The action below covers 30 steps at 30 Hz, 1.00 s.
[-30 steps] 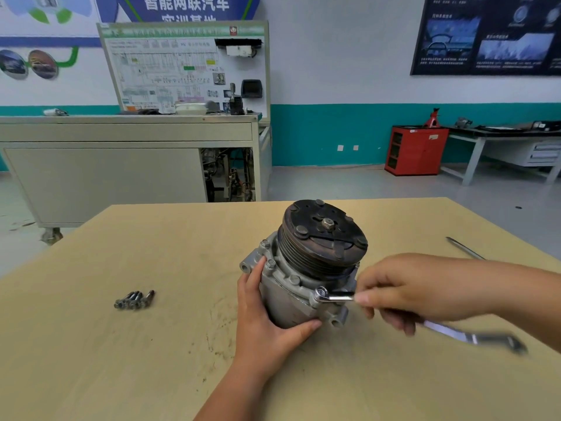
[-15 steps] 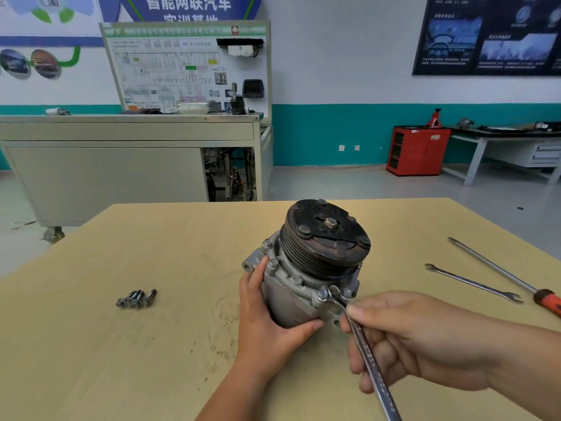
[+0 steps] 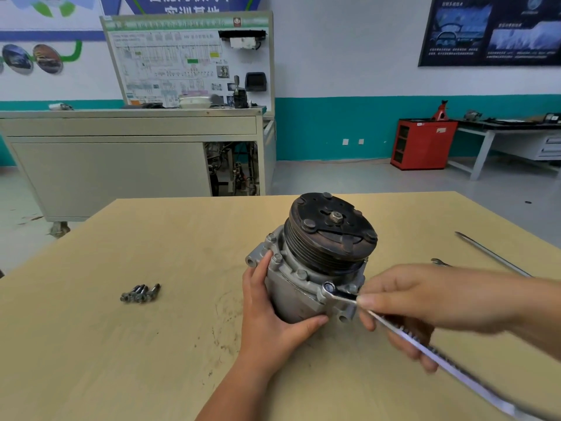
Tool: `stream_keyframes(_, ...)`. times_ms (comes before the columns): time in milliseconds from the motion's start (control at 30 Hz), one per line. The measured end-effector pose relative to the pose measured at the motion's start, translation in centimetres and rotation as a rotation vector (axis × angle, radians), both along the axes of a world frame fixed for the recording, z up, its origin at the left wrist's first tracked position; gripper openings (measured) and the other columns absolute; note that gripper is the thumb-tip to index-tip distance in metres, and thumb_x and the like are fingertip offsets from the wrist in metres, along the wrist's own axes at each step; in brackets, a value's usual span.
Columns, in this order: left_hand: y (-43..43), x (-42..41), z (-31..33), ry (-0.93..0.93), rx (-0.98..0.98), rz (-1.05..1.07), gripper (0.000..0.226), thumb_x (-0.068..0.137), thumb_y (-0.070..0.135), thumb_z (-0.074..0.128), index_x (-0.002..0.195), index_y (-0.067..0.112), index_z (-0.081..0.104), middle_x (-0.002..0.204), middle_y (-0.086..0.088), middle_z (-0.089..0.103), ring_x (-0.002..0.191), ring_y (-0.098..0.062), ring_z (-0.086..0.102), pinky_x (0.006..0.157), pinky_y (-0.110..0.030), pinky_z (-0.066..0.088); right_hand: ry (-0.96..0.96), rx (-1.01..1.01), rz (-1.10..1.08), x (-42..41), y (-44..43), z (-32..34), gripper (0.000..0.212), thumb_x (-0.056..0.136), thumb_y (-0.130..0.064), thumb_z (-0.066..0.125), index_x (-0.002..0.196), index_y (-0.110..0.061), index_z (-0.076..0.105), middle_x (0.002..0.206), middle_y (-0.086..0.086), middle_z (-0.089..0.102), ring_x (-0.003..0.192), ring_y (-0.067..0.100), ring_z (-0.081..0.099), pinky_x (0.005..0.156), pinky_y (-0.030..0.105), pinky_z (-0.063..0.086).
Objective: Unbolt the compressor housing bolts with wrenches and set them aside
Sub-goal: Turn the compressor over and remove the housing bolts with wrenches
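**Position.** The compressor [image 3: 312, 262] stands on the counter [image 3: 121, 344], pulley face tilted up toward one o'clock. The left hand [image 3: 270, 314] has its grip wrapped round the housing at the compressor's eight o'clock, thumb under the body. The right hand [image 3: 431, 299] has its grip pinched on the wrench [image 3: 403, 333]. The wrench's ring end sits over a housing bolt [image 3: 328, 288] at the flange's five o'clock, and its shank runs off blurred toward four o'clock. Other seated bolts [image 3: 301, 273] show along the flange. The removed bolts [image 3: 140, 293] lie bunched at nine o'clock, well apart from the compressor.

**Risks, as judged.**
1. Ring slip. The ring looks canted on the bolt head, so a hard pull could ride it off and round the corners.
2. Knuckle strike. The right fingers sit just beside the flange lug, so a sudden release would drive them into the casting.
3. Housing shift. The unit is unclamped and one hand alone resists the torque, so it may tip or skate on the counter.
4. Pinched thumb. The left thumb lies near the wrench's sweep.
5. Dropped bolt. A bolt freed near the counter edge at five o'clock could roll off.
6. Clutter. A spare wrench [image 3: 440, 262] and a long tool [image 3: 491, 253] lie at three o'clock, within the forearm's path.
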<state>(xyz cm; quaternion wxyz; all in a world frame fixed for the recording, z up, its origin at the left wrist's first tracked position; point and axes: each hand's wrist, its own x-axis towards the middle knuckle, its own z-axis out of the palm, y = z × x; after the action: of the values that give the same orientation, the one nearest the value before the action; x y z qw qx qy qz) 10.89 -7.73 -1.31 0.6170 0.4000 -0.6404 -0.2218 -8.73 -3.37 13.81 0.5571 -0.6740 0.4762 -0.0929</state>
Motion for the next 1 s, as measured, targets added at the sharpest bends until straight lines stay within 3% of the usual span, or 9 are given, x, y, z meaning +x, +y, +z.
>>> stream_keyframes(100,0.0,0.1,0.1,-0.003,0.005,-0.008,0.111,0.045,0.05,0.088,0.135,0.06,0.024,0.143,0.0,0.036,0.133,-0.018,0.041,0.108,-0.051,0.038,0.264,-0.42,0.08,-1.3,-2.3,1.1,0.025,0.091,-0.036,0.053,0.071,-0.025,0.062,0.05,-0.012,0.052,0.047,0.001,0.049,0.053,0.015,0.041)
stream_keyframes(167,0.0,0.1,0.2,-0.003,0.002,-0.011,0.113,0.045,0.049,0.089,0.136,0.058,0.024,0.143,-0.001,0.036,0.133,-0.019,0.041,0.107,-0.052,0.038,0.267,-0.548,0.078,-1.9,-3.0,0.9,0.021,0.092,-0.033,0.054,0.074,-0.03,0.066,0.055,-0.016,0.055,0.056,-0.001,0.053,0.058,0.012,0.04)
stream_keyframes(367,-0.1,0.1,0.0,-0.01,0.008,0.01,0.112,0.044,0.051,0.089,0.135,0.059,0.024,0.143,0.003,0.034,0.134,-0.016,0.04,0.108,-0.052,0.037,-0.11,0.139,0.146,-3.2,-0.6,-1.2,0.019,0.093,-0.029,0.044,0.085,-0.019,0.058,0.08,0.001,0.07,0.077,0.021,0.071,0.073,0.027,0.053)
stream_keyframes(567,-0.1,0.0,-0.2,-0.017,-0.008,0.032,0.113,0.044,0.052,0.089,0.136,0.059,0.024,0.141,0.002,0.037,0.132,-0.016,0.042,0.107,-0.052,0.038,-0.371,0.268,-0.002,0.4,2.0,-1.6,0.026,0.09,-0.037,0.05,0.086,-0.011,0.052,0.069,0.006,0.069,0.061,0.02,0.07,0.057,0.023,0.053)
stream_keyframes(667,-0.1,0.0,-0.1,-0.025,-0.007,0.044,0.114,0.043,0.052,0.089,0.135,0.061,0.022,0.14,0.006,0.037,0.131,-0.014,0.042,0.107,-0.05,0.039,-0.344,0.235,-0.068,1.3,2.1,-1.3,0.028,0.079,-0.037,0.049,0.085,-0.01,0.051,0.062,0.005,0.067,0.053,0.018,0.068,0.049,0.021,0.05)
stream_keyframes(767,-0.1,0.0,-0.1,-0.02,-0.023,0.036,0.112,0.044,0.052,0.088,0.135,0.06,0.023,0.14,0.003,0.037,0.132,-0.017,0.042,0.107,-0.051,0.039,-0.243,0.22,-0.055,1.0,1.7,-0.9,0.025,0.089,-0.036,0.046,0.078,-0.015,0.054,0.057,0.002,0.064,0.047,0.016,0.065,0.045,0.018,0.048)
stream_keyframes(833,-0.1,0.0,-0.1,-0.013,-0.014,0.025,0.111,0.044,0.053,0.087,0.134,0.061,0.023,0.14,0.003,0.037,0.132,-0.016,0.042,0.107,-0.051,0.038,-0.055,0.078,-0.014,0.2,0.7,-0.4,0.028,0.095,-0.033,0.045,0.072,-0.019,0.055,0.053,-0.003,0.061,0.045,0.011,0.061,0.048,0.019,0.048)
stream_keyframes(933,0.0,0.0,0.0,-0.01,0.005,0.016,0.111,0.043,0.051,0.088,0.133,0.062,0.024,0.141,0.001,0.037,0.132,-0.016,0.042,0.107,-0.051,0.039,0.296,-0.441,0.019,-0.9,-1.6,0.8,0.027,0.092,-0.035,0.054,0.067,-0.026,0.059,0.049,-0.013,0.053,0.046,0.0,0.048,0.052,0.013,0.04)
stream_keyframes(1000,0.1,0.0,0.1,-0.006,0.004,0.01,0.11,0.043,0.052,0.088,0.133,0.062,0.024,0.141,0.0,0.036,0.131,-0.017,0.043,0.107,-0.051,0.039,0.326,-0.6,0.003,-1.5,-2.5,1.0,0.021,0.088,-0.035,0.059,0.069,-0.03,0.065,0.056,-0.017,0.056,0.055,-0.002,0.049,0.055,0.011,0.039)
